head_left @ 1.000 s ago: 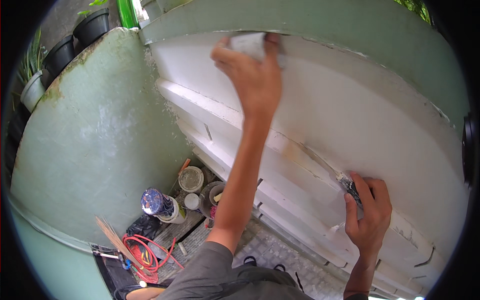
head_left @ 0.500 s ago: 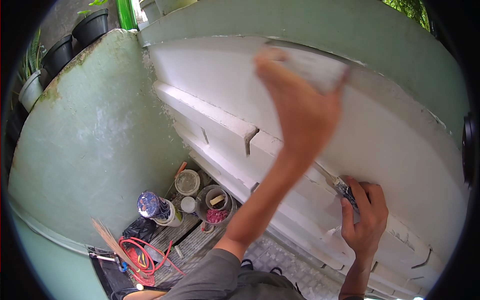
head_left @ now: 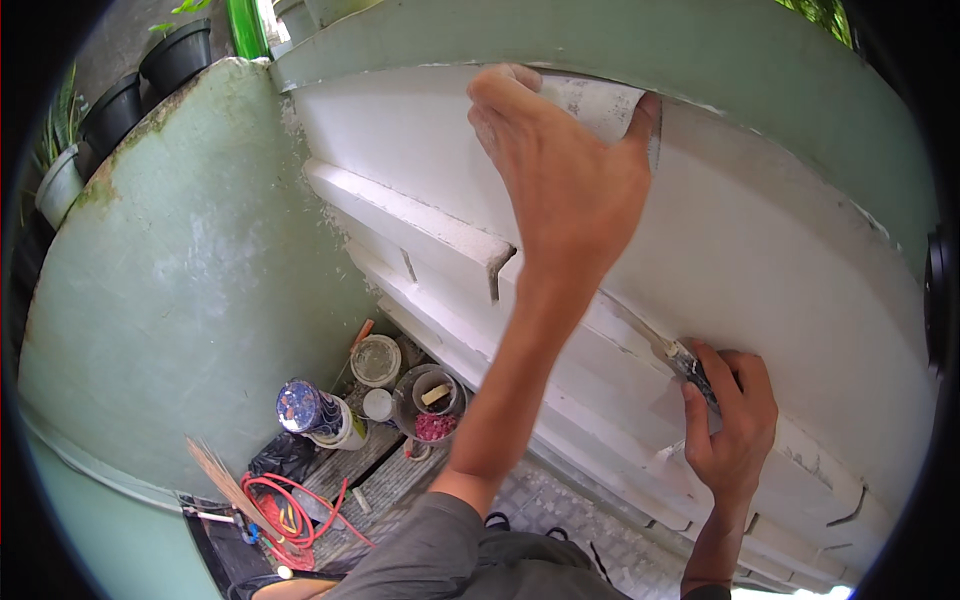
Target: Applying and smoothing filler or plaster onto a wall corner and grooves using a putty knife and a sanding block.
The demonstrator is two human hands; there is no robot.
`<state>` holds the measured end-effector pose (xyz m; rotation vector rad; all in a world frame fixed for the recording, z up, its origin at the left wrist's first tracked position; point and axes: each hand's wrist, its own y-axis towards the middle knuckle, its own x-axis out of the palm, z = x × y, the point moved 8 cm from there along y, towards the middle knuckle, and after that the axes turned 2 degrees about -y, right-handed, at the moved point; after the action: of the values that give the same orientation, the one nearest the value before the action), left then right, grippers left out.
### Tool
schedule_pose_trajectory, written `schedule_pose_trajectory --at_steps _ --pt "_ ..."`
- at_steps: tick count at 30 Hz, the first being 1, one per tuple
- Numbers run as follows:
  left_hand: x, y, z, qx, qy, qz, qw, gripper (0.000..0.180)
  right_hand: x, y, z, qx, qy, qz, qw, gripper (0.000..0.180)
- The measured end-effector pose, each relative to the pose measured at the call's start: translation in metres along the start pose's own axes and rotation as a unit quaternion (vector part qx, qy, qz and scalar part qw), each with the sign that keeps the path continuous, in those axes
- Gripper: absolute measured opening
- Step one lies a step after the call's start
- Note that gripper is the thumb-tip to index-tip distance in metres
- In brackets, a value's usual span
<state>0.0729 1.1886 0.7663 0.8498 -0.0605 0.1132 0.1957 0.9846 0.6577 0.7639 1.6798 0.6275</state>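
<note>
The right hand (head_left: 728, 425) is closed around a small dark-handled brush (head_left: 690, 365), its tip touching the white moulded wall (head_left: 800, 250) just above the fingers. Further up, the left hand (head_left: 565, 165) reaches with the arm stretched, fingers and thumb clamped on a pale sheet of sandpaper (head_left: 600, 100) pressed flat to the wall's upper edge. Well below both hands, jars (head_left: 430, 400) and a red cable (head_left: 285, 510) lie on the ground.

White moulded wall (head_left: 780, 230); pale green stained pillar (head_left: 200, 290); red coiled cord (head_left: 285, 505); black plant pots (head_left: 175, 55)
</note>
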Motion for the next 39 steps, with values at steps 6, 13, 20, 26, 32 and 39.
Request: schedule_pose_trajectory --at_steps 6,13,20,26,32,39 --pt "0.008 -0.004 0.01 0.089 0.043 -0.029 0.995 0.077 -0.002 -0.003 0.004 -0.004 0.002 0.005 1.0 0.038" --pt "0.013 -0.02 0.037 0.172 0.117 -0.024 0.978 0.075 -0.007 -0.003 0.003 0.008 -0.006 0.002 1.0 0.037" --pt "0.018 -0.033 0.035 0.209 0.123 -0.012 0.97 0.076 -0.004 0.0 0.003 0.005 -0.004 0.009 1.0 0.037" --pt "0.02 -0.031 0.027 0.171 0.143 0.026 0.974 0.08 -0.002 -0.001 0.003 0.002 -0.008 0.008 1.0 0.038" --pt "0.015 -0.033 0.021 0.241 0.209 0.08 0.945 0.082 -0.003 -0.003 0.003 0.006 -0.008 0.009 1.0 0.038" --pt "0.009 -0.014 -0.011 0.125 0.174 0.06 0.975 0.078 -0.001 0.001 -0.002 0.0 -0.009 0.011 1.0 0.039"
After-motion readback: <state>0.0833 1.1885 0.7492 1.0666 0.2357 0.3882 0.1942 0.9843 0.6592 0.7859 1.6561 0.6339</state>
